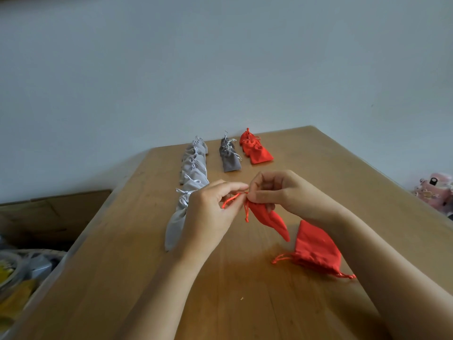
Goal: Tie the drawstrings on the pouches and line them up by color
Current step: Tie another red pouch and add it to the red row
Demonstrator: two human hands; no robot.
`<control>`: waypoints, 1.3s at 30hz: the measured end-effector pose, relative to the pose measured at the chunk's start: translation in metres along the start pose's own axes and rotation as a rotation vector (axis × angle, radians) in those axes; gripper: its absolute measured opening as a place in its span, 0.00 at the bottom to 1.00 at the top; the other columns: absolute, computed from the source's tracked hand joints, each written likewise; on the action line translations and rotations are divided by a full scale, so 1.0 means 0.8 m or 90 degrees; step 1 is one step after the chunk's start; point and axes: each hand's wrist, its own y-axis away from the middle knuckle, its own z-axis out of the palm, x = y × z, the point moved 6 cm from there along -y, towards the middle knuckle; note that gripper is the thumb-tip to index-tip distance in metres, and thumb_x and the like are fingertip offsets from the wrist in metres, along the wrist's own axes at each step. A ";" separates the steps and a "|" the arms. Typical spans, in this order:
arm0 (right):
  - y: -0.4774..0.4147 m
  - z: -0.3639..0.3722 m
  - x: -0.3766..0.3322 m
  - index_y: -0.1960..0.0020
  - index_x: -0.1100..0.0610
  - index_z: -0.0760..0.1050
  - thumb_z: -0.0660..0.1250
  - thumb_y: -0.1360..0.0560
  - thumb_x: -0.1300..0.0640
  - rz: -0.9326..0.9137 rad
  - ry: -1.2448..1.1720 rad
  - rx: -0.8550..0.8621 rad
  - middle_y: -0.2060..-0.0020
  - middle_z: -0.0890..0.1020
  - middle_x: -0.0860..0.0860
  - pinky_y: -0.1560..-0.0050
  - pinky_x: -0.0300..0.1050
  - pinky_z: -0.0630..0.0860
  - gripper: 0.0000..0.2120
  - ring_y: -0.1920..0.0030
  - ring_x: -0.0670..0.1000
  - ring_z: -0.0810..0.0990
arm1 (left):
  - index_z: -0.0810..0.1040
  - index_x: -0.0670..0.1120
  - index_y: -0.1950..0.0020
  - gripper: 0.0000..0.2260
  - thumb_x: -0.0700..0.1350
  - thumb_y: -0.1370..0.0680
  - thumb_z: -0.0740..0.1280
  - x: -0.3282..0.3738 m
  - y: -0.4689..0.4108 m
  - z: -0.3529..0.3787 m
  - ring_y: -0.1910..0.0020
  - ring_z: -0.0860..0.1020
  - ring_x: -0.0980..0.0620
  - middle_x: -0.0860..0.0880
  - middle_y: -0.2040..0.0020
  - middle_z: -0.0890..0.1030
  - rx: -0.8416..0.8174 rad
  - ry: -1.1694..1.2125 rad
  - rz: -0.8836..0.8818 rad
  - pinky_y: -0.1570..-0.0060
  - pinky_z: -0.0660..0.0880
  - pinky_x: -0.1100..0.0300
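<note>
Above the wooden table (137, 278) hangs a red pouch (270, 220), held up by its gathered neck. My right hand (285, 192) pinches that neck. My left hand (210, 212) pinches its red drawstring (230, 200) just beside the neck. A second red pouch (316, 249) lies flat on the table under my right forearm, its strings loose. Farther back run three lines of tied pouches: light grey (193, 165) on the left, dark grey (229, 157) in the middle, red (256, 149) on the right.
The table's left edge drops to a cardboard box (49, 212) and a bin of clutter (22, 273) on the floor. A pink plush toy (436, 190) sits beyond the right edge. A plain wall stands behind the table.
</note>
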 end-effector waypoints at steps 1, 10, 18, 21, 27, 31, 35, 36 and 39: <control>0.000 0.000 -0.001 0.57 0.62 0.78 0.69 0.25 0.63 -0.009 -0.011 0.007 0.66 0.78 0.54 0.65 0.37 0.71 0.03 0.67 0.50 0.73 | 0.85 0.43 0.54 0.05 0.39 0.29 0.74 0.001 -0.001 -0.002 0.62 0.79 0.57 0.52 0.62 0.83 0.022 -0.012 0.027 0.61 0.73 0.71; -0.001 -0.005 0.002 0.56 0.62 0.80 0.70 0.31 0.56 -0.003 -0.099 0.032 0.65 0.82 0.56 0.57 0.41 0.76 0.09 0.62 0.55 0.77 | 0.83 0.42 0.57 0.02 0.37 0.28 0.73 0.014 0.003 -0.007 0.63 0.78 0.57 0.51 0.61 0.82 0.066 -0.050 0.099 0.59 0.73 0.71; 0.006 -0.014 0.003 0.60 0.59 0.83 0.76 0.33 0.60 0.014 -0.139 -0.051 0.62 0.83 0.56 0.52 0.40 0.77 0.04 0.60 0.51 0.79 | 0.83 0.40 0.55 0.05 0.41 0.25 0.70 0.031 0.005 -0.004 0.59 0.77 0.59 0.49 0.59 0.82 0.034 -0.065 0.171 0.54 0.69 0.76; 0.008 -0.014 0.005 0.59 0.60 0.83 0.75 0.33 0.59 0.019 -0.113 -0.086 0.62 0.82 0.56 0.52 0.40 0.75 0.05 0.59 0.52 0.78 | 0.85 0.42 0.55 0.06 0.43 0.25 0.70 0.029 0.005 -0.003 0.60 0.77 0.59 0.50 0.60 0.82 0.024 -0.076 0.183 0.55 0.69 0.76; 0.003 -0.004 -0.004 0.58 0.63 0.79 0.69 0.28 0.70 -0.054 -0.076 -0.039 0.66 0.84 0.50 0.56 0.34 0.75 0.04 0.63 0.44 0.81 | 0.85 0.41 0.55 0.04 0.41 0.28 0.73 0.022 0.000 -0.011 0.62 0.79 0.59 0.49 0.61 0.83 0.054 -0.007 0.157 0.57 0.72 0.73; 0.003 -0.002 -0.003 0.57 0.61 0.81 0.74 0.30 0.60 -0.069 -0.173 -0.077 0.62 0.84 0.54 0.49 0.42 0.76 0.04 0.57 0.52 0.81 | 0.85 0.41 0.56 0.04 0.41 0.27 0.73 0.027 0.000 -0.013 0.61 0.79 0.59 0.50 0.60 0.83 0.056 -0.003 0.148 0.56 0.70 0.74; 0.000 0.009 0.006 0.59 0.56 0.83 0.79 0.36 0.51 -0.058 -0.279 -0.135 0.62 0.83 0.52 0.49 0.42 0.76 0.11 0.59 0.50 0.80 | 0.84 0.41 0.56 0.04 0.42 0.26 0.72 0.030 0.001 -0.012 0.61 0.78 0.60 0.51 0.60 0.82 0.045 0.033 0.132 0.57 0.71 0.72; 0.000 0.010 0.007 0.59 0.56 0.83 0.79 0.36 0.50 -0.056 -0.294 -0.143 0.63 0.83 0.52 0.50 0.42 0.76 0.12 0.59 0.50 0.80 | 0.84 0.42 0.55 0.05 0.43 0.26 0.72 0.030 0.001 -0.010 0.61 0.78 0.61 0.51 0.59 0.82 0.038 0.052 0.126 0.57 0.71 0.72; 0.000 0.012 0.006 0.59 0.58 0.82 0.79 0.36 0.54 -0.056 -0.300 -0.149 0.64 0.82 0.52 0.52 0.41 0.74 0.11 0.61 0.49 0.78 | 0.84 0.43 0.55 0.06 0.44 0.26 0.71 0.029 0.002 -0.009 0.59 0.79 0.61 0.52 0.59 0.83 0.023 0.094 0.113 0.56 0.72 0.71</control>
